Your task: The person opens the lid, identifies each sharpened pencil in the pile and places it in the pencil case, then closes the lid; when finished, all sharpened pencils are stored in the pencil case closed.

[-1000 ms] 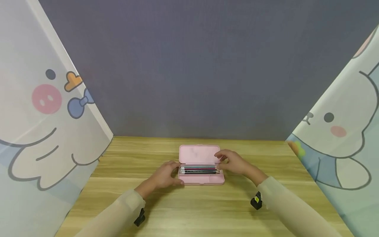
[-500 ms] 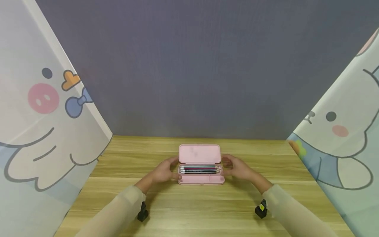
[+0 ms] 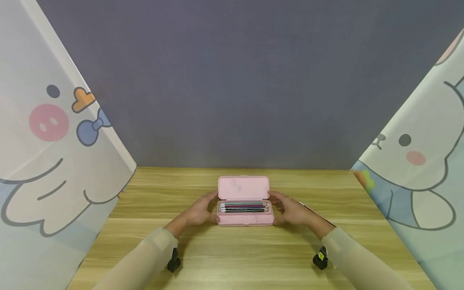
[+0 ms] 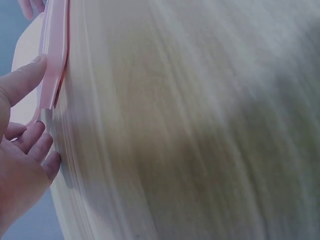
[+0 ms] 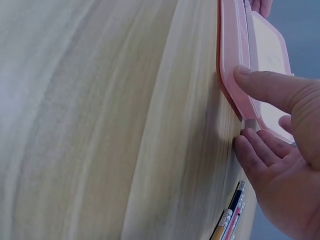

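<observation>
A pink pencil case (image 3: 235, 219) lies on the table with its lid (image 3: 243, 187) folded back. Several pencils (image 3: 244, 208) lie side by side in its back compartment; the front compartments show bare pink. At the left end, my left hand (image 3: 199, 210) touches the front corner with its thumb (image 4: 25, 77), its other fingers extended loosely past the end. My right hand (image 3: 293, 210) mirrors it at the right end. Its thumb (image 5: 265, 85) rests against the case's corner, and its fingers (image 5: 262, 152) are loosely bent near the lid's edge.
More pencils (image 5: 232, 215) lie on the table beside my right hand, partly hidden behind the forearm in the head view. A dark panel (image 3: 232, 84) stands behind the wooden table (image 3: 243, 257). Cartoon-printed panels (image 3: 54, 161) flank both sides.
My right hand has come down from over the case's right end to beside it. My left thumb has shifted back along the left end. The pencils behind my right forearm now show.
</observation>
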The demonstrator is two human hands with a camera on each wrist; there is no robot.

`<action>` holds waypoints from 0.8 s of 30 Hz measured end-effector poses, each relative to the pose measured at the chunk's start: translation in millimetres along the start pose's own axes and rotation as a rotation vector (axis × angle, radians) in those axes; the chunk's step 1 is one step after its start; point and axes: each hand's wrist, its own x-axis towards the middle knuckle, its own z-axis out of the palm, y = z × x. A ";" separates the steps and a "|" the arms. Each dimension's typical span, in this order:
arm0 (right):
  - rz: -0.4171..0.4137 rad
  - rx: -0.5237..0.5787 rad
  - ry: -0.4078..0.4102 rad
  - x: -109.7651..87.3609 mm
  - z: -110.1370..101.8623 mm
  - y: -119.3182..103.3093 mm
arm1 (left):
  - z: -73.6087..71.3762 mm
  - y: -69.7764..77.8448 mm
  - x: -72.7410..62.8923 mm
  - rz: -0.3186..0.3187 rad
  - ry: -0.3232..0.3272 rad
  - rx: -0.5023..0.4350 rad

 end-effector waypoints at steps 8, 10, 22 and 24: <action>0.083 0.037 0.049 4.1 2.7 -1.2 | 3.2 4.9 -4.7 0.029 0.035 -0.004; 0.093 0.045 0.057 4.4 2.5 -2.0 | 4.2 6.6 -4.6 0.028 0.048 -0.017; 0.046 0.030 0.143 -3.6 6.5 1.1 | 7.6 7.2 -13.8 0.004 0.126 -0.121; 0.039 0.012 0.149 -5.3 7.7 0.2 | 6.9 8.2 -17.5 -0.008 0.118 -0.147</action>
